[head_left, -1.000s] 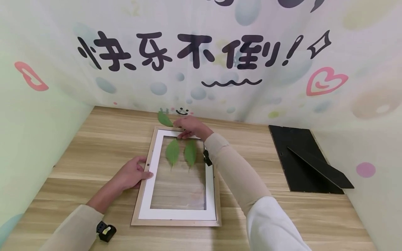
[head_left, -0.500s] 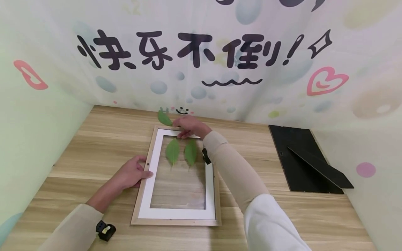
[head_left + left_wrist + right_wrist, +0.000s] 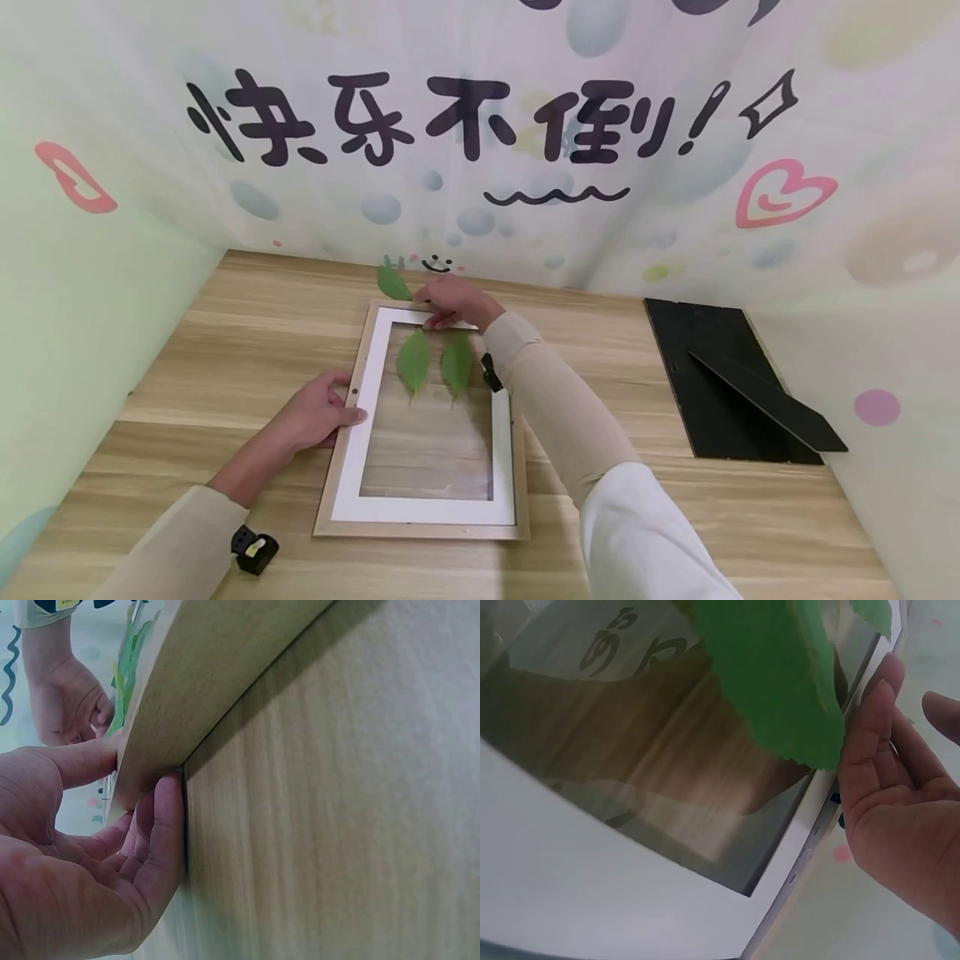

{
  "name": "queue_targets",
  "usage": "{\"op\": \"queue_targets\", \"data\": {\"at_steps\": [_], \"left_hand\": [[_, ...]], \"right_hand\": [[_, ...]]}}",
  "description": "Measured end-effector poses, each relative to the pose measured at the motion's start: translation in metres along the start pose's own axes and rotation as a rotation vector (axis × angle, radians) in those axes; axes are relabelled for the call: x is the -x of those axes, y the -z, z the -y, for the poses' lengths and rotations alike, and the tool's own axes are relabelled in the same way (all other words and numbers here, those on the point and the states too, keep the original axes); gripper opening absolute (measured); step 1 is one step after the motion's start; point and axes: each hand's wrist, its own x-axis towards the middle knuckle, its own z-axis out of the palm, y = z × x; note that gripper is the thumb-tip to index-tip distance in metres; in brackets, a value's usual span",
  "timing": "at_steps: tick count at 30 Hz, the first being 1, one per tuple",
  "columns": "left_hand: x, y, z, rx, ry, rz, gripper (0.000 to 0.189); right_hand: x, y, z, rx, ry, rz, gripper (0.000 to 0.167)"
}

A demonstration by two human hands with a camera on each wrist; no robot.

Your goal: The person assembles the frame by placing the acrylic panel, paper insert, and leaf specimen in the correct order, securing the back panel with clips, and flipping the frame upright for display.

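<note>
A wooden picture frame (image 3: 324,500) with a white mat (image 3: 423,510) and a clear pane lies on the table in the head view. My left hand (image 3: 318,412) grips its left side, thumb on top, fingers against the outer side near the tabletop in the left wrist view. Two green leaves, a left leaf (image 3: 413,362) and a right leaf (image 3: 456,364), lie side by side in the upper part of the opening. My right hand (image 3: 459,302) reaches over the far edge, its fingers (image 3: 870,750) at the tip of a leaf (image 3: 772,675), thumb apart.
A third leaf (image 3: 393,283) lies just beyond the frame's far left corner. To the right, a black backing board (image 3: 712,367) lies with its stand (image 3: 765,400) swung out. A printed cloth (image 3: 465,192) hangs behind the wooden table (image 3: 247,333).
Both hands and the leaves stay in place; the whole view shifts very slightly.
</note>
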Motion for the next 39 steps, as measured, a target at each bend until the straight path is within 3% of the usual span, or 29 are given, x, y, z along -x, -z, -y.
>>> {"op": "queue_targets", "data": {"at_steps": [22, 39], "left_hand": [[0.002, 0.001, 0.002, -0.005, -0.004, 0.004, 0.069], [-0.002, 0.001, 0.001, -0.018, -0.018, 0.002, 0.068]], "right_hand": [[0.015, 0.017, -0.005, -0.301, 0.048, -0.022, 0.036], [0.047, 0.038, -0.012, -0.455, 0.098, -0.011, 0.036]]}}
